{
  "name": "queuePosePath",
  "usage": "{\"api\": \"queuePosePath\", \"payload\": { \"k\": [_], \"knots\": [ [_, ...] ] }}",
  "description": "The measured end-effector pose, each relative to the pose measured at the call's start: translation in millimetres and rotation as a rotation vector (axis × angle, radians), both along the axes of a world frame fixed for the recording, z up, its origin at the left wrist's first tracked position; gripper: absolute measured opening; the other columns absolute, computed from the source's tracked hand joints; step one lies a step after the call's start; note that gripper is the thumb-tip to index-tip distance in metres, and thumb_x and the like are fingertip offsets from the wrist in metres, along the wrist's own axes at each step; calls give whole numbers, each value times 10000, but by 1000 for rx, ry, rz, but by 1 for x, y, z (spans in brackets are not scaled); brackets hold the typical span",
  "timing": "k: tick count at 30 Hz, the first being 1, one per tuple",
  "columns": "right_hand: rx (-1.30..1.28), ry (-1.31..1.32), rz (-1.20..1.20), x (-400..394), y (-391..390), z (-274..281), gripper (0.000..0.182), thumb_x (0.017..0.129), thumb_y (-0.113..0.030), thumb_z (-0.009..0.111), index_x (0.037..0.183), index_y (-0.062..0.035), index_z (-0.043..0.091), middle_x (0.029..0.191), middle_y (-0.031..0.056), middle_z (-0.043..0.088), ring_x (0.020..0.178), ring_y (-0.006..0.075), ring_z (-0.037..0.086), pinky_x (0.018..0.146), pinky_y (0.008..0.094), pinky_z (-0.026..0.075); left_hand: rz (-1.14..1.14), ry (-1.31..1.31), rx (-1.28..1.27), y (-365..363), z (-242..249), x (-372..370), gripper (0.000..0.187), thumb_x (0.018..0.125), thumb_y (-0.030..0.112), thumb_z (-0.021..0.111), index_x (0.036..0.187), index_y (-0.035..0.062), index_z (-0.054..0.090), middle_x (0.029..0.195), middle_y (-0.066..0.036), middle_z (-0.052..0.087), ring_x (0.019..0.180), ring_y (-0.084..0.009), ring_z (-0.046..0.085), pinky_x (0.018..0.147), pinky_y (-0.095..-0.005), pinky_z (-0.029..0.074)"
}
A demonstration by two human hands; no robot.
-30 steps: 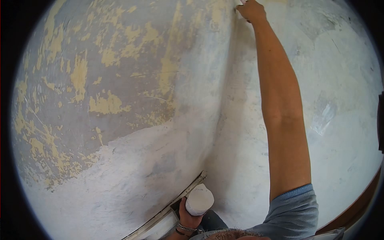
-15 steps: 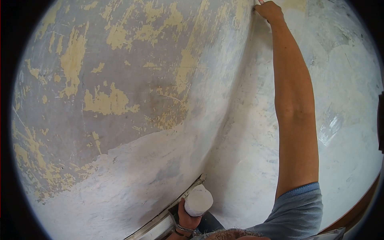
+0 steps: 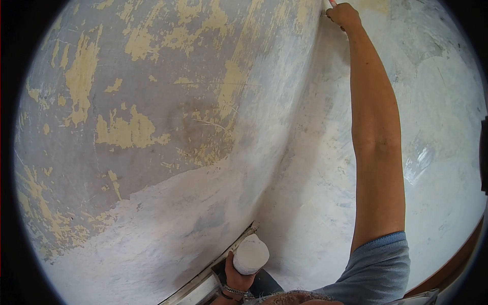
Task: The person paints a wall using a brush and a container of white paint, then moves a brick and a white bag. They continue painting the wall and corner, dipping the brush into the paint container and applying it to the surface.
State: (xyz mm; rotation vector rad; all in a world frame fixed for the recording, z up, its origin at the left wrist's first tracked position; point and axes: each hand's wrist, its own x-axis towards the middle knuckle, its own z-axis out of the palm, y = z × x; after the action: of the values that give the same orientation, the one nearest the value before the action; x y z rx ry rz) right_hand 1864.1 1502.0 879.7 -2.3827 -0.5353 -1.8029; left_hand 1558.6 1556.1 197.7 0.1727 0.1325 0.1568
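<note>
My right hand (image 3: 345, 16) is raised at the top of the view, beside the corner where two walls meet. Its fingers are wrapped round a tool with a pinkish-red and white handle (image 3: 332, 3), whose far end is cut off by the frame edge. Low in the view, my left hand (image 3: 237, 273) grips a round white container (image 3: 250, 255) from the side; a pale, smooth surface faces up from it. The left wrist wears a chain bracelet.
The left wall (image 3: 152, 91) is grey with yellowish patches and whitish below. A mottled white wall (image 3: 320, 178) lies right of the corner. A pale ledge (image 3: 195, 291) runs along the bottom near my left hand. A brown edge (image 3: 450, 256) shows at lower right.
The left wall's patches and the corner have shifted slightly left in view. My right hand sits marginally lower and further right; both hands keep their holds.
</note>
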Motion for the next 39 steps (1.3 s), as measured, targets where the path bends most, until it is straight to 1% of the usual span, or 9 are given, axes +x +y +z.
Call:
{"api": "queuePosePath", "payload": {
  "k": [4,10,13,16,19,27,31,34,39],
  "knots": [
    [-13,41,-14,-11,1,-2,561,796,-276,582,1352,-213,550,1096,269,642,1012,393,640,878,428,524,-14,-12,-20,-1,1,0,616,947,571,367,1372,138,474,1318,-117,568,1194,-357,553,915,-544,479],
    [151,123,77,-9,5,1,466,787,-256,614,1208,-58,642,1086,253,656,1016,399,639,877,423,526,3,-3,-20,-3,0,-3,611,946,566,375,1374,140,474,1320,-110,568,1204,-350,548,930,-549,469],
    [194,-47,190,-2,2,-10,369,788,-237,634,1000,63,672,914,229,694,827,365,690,747,408,570,1,-15,-13,-1,-3,-3,609,946,567,378,1370,142,477,1323,-111,565,1210,-348,544,935,-549,467],
    [210,218,174,6,-4,7,334,781,-353,642,794,-22,685,696,101,663,514,222,608,588,356,505,8,-21,-10,-1,0,-4,607,946,569,378,1367,143,482,1326,-111,562,1214,-347,542,934,-547,468],
    [236,204,257,-20,0,-9,346,754,-368,658,751,-23,681,697,101,664,500,231,586,566,358,494,8,-17,-14,-1,-2,-2,609,946,572,377,1367,145,482,1331,-111,559,1216,-345,540,936,-544,467],
    [214,206,176,3,-4,2,317,738,-339,681,754,-22,676,713,95,668,521,222,597,566,350,493,-3,4,32,-4,6,-7,615,947,577,372,1375,149,479,1334,-106,561,1219,-343,539,948,-541,460],
    [241,227,226,-1,-12,-8,302,730,-323,687,750,-22,669,703,88,666,524,216,603,562,346,494,-11,-12,3,-7,4,-10,637,944,568,403,1365,99,492,1342,-93,565,1233,-328,544,1012,-511,438],
    [235,232,263,0,-22,-10,298,727,-321,700,743,-26,664,648,73,620,489,202,550,538,354,467,-19,-7,32,-9,9,-16,624,944,567,399,1361,112,499,1334,-90,572,1224,-327,551,1002,-513,446],
    [186,316,611,-79,-42,-86,311,759,-329,704,804,-22,685,682,22,568,545,138,456,510,309,382,-2,7,39,-11,12,-25,591,928,584,413,1342,172,505,1282,-80,595,1168,-330,576,897,-537,498]
  ]
}}
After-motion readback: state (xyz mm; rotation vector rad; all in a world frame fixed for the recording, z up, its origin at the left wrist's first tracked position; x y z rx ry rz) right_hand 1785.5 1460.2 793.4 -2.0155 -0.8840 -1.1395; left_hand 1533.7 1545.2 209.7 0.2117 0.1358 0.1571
